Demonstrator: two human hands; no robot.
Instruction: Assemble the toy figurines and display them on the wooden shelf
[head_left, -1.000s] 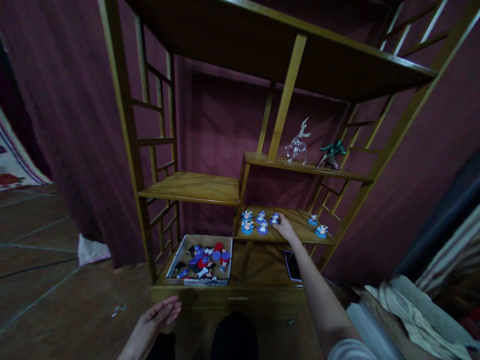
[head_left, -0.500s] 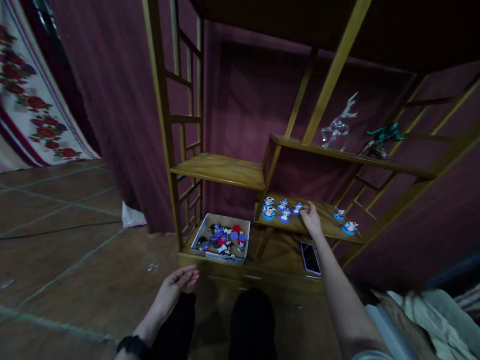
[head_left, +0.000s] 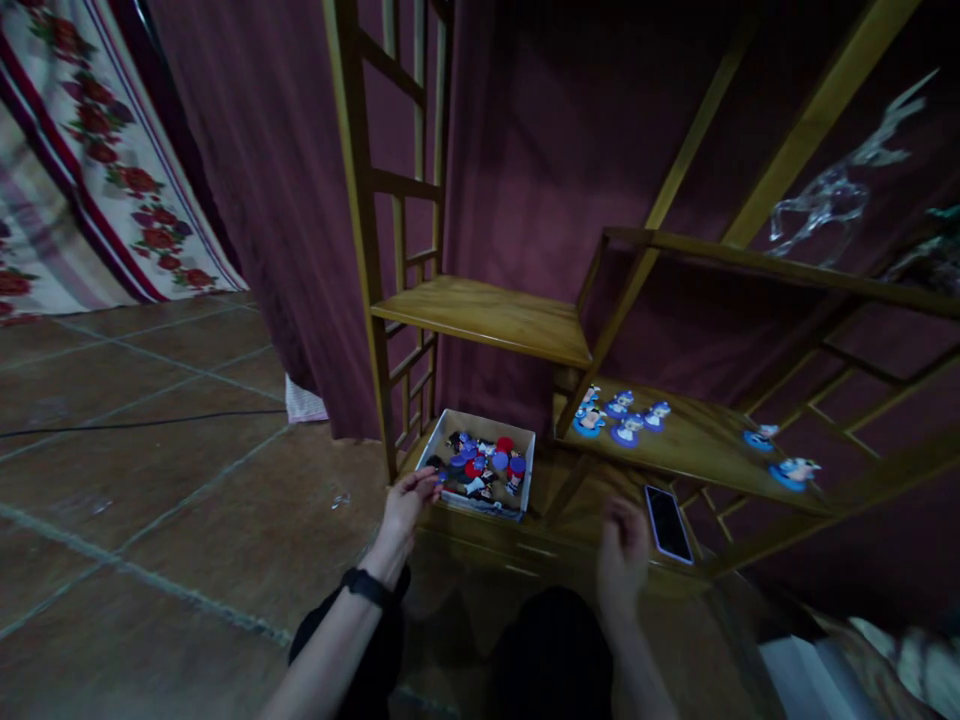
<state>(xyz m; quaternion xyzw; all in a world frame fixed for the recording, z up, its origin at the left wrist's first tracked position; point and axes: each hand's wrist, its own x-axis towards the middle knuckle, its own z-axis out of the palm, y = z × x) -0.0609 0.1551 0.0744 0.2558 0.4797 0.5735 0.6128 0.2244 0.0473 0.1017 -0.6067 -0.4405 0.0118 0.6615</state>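
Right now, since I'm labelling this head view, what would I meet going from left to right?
Flowered cloth → left hand → open box → right hand → phone → far-right blue-based figurine.

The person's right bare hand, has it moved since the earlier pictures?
Yes. Against the brown wooden shelf, the right hand has moved away from the white-and-purple figurines, down toward the camera; it appears left of the dark rectangular phone.

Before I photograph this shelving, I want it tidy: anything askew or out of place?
Figurines in the cardboard box lie jumbled, some tipped with round bases showing, unlike the upright figurines on the shelf. A pale scrap, too small to identify, lies on the tiled floor.
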